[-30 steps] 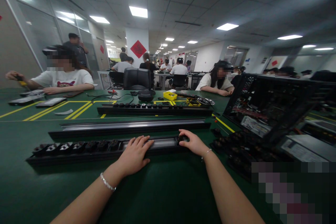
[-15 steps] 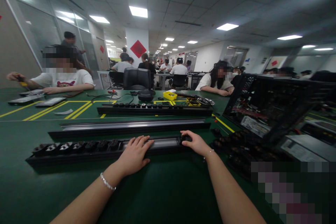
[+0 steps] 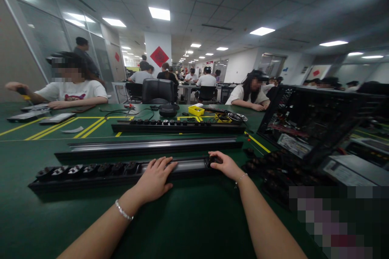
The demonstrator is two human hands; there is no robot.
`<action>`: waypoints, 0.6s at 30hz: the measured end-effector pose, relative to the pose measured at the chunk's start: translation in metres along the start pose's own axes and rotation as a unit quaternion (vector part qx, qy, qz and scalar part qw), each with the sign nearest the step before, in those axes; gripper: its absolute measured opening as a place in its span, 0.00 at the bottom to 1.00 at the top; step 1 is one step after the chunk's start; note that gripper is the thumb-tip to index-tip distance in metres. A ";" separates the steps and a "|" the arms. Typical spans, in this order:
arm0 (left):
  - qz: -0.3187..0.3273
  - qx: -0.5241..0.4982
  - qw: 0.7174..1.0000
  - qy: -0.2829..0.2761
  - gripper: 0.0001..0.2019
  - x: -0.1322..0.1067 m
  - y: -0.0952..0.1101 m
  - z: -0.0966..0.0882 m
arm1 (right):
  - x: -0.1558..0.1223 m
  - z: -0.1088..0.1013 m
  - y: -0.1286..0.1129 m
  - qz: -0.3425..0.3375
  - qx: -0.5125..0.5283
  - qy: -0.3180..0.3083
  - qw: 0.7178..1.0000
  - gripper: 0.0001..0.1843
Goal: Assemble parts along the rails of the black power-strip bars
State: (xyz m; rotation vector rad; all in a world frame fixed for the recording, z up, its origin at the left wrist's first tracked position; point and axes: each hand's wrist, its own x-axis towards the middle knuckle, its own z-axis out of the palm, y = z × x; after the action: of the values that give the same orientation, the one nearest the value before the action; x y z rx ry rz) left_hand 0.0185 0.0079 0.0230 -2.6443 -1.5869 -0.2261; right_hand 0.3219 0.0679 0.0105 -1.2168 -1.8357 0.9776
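A long black power track [image 3: 100,181] lies across the table in front of me, with several round socket modules [image 3: 90,168] seated in its left part. The bare stretch of its channel looks silvery. My left hand [image 3: 154,178] rests flat over the middle of the track, fingers spread, just right of the last module. At the track's right end, my right hand [image 3: 225,164] pinches a black socket module [image 3: 212,159] between thumb and fingers. My fingers partly cover this module, and I cannot tell how deep it sits in the channel.
A second track [image 3: 148,145] without modules lies just behind, and a third filled with modules [image 3: 179,126] farther back. On the right are a pile of black modules [image 3: 282,170] and an open computer case [image 3: 306,121]. A yellow tray [image 3: 196,110] sits at the back; co-workers sit opposite.
Both hands keep practically the same place on the track. The whole view has shifted very slightly. A person in the left background has turned a little.
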 end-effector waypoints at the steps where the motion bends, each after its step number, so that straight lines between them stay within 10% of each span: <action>1: 0.000 -0.002 1.000 -0.002 0.33 0.000 0.000 0.000 | 0.000 0.000 0.000 0.002 0.010 -0.001 1.000 0.17; 18: 0.001 0.006 1.000 0.004 0.33 0.000 0.000 0.002 | -0.001 -0.002 0.005 0.022 0.096 0.006 0.995 0.18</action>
State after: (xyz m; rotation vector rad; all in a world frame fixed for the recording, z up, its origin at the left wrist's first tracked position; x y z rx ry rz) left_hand 0.0183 0.0083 0.0212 -2.6326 -1.5770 -0.2264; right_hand 0.3261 0.0686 0.0069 -1.1467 -1.6696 1.1387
